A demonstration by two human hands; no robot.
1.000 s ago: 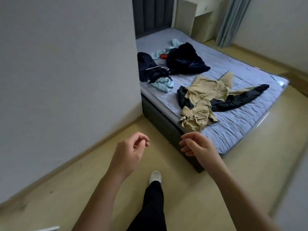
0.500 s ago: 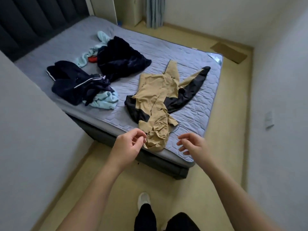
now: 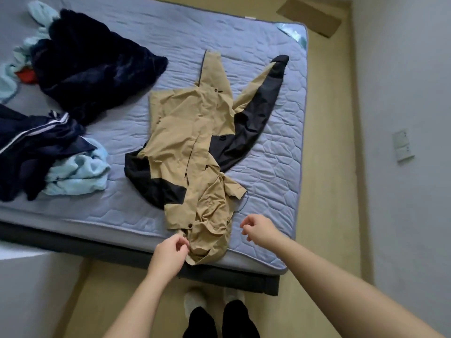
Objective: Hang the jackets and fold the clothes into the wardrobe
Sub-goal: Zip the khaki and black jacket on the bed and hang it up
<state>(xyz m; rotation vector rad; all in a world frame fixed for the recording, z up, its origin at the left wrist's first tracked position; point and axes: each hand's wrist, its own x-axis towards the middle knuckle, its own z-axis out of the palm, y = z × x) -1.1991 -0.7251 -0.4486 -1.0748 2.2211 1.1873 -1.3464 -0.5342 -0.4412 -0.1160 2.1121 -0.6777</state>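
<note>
Nothing is hung or folded yet. Clothes point(image 3: 73, 69) lie heaped far left of the left hand point(image 3: 169, 251), whose fingers curl at the hood point(image 3: 210, 230); whether they pinch it, I cannot tell. The jacket point(image 3: 190, 142), tan, black-sleeved and creased, lies on the bed point(image 3: 268, 179) ahead of both hands. The right hand point(image 3: 258, 229) hovers beside it, loosely curled and empty.

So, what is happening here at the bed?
A person stands at the edge of the bed and reaches for the tan and black jacket spread on it. The left hand is at the jacket's near end, but I cannot tell if it grips the cloth. The right hand hovers beside the jacket and holds nothing. Dark clothes and light blue clothes lie in heaps further left.
</note>
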